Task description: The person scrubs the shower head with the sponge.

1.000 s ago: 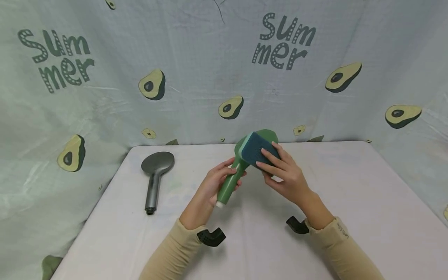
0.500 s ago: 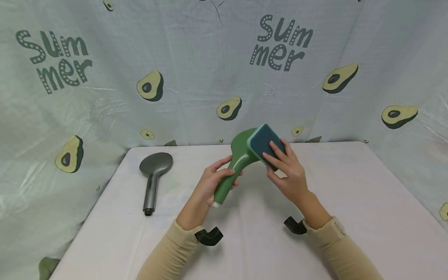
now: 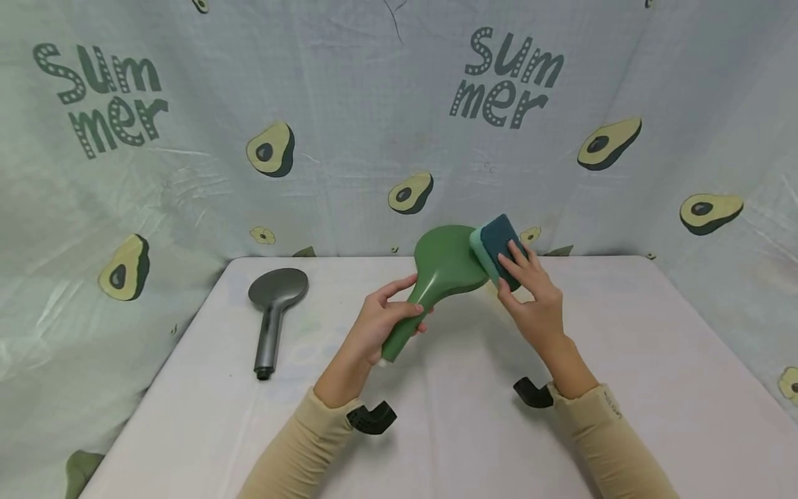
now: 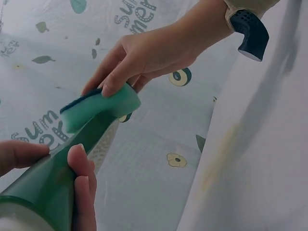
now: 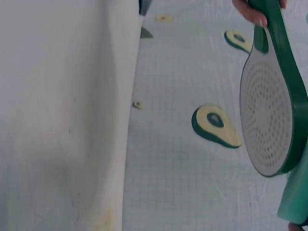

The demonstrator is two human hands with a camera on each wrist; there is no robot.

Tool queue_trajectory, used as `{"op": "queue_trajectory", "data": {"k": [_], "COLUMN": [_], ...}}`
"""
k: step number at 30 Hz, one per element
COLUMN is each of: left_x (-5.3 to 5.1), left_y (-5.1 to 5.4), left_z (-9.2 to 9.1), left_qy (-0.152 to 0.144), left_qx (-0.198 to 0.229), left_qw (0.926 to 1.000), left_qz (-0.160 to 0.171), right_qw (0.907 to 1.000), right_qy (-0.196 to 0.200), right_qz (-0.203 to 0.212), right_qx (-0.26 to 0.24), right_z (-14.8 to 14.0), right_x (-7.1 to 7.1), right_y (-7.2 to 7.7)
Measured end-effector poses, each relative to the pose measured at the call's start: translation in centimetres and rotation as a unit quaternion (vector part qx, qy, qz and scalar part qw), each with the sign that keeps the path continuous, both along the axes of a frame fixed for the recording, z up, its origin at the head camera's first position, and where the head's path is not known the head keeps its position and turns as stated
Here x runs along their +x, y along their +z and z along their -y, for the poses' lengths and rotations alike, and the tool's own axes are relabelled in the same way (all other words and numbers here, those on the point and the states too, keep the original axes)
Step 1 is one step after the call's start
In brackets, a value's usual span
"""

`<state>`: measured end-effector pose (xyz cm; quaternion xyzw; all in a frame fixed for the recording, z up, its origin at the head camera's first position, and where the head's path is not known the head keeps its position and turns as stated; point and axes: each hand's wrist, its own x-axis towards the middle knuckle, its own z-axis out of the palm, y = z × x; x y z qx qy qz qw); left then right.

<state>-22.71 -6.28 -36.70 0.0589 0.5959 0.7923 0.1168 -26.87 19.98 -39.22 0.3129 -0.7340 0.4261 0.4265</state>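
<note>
My left hand (image 3: 382, 322) grips the handle of a green shower head (image 3: 445, 260), held up above the table with its smooth back toward the head camera. In the right wrist view the pale spray face (image 5: 267, 110) with its small holes shows. A two-layer sponge (image 3: 499, 249), light green with a dark blue side, is pinched by my right hand (image 3: 536, 298). Its light green layer (image 4: 103, 108) lies against the right edge of the shower head in the head view. The right hand is barely visible in its own wrist view.
A dark grey shower head (image 3: 277, 298) lies on the left part of the white table (image 3: 474, 430), handle toward me. Behind the table hangs a pale curtain (image 3: 349, 90) printed with avocados. Black curved pieces (image 3: 372, 418) stick out at both wrists.
The sponge has slid rightward across the back of the green shower head to its right edge, uncovering more of the back. The left hand keeps its hold, and the shower head has turned slightly.
</note>
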Motion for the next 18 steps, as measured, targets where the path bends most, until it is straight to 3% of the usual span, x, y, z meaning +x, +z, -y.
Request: {"op": "queue_trajectory", "data": {"k": [4, 9, 11, 14, 18], "left_x": [0.0, -0.1, -0.1, -0.2, -0.2], "left_y": [-0.1, -0.5, -0.5, -0.4, -0.5], "left_z": [0.1, 0.2, 0.2, 0.1, 0.1], "left_qy": [0.008, 0.015, 0.011, 0.006, -0.009], "left_qx": [-0.029, -0.073, -0.085, -0.095, -0.112], "left_qw": [0.9995, 0.9965, 0.9950, 0.9936, 0.9914], "left_qz": [-0.011, -0.039, -0.051, -0.061, -0.067], "right_qw": [0.9989, 0.9862, 0.9813, 0.9830, 0.9920], "right_qy": [-0.015, 0.039, 0.058, 0.056, 0.025], "right_qz": [0.011, -0.047, -0.060, -0.046, 0.022], "right_qx": [0.043, 0.154, 0.173, 0.169, 0.121], "right_z": [0.2, 1.5, 1.7, 1.2, -0.4], "right_x": [-0.1, 0.4, 0.5, 0.3, 0.0], "right_y": [-0.2, -0.1, 0.1, 0.2, 0.1]}}
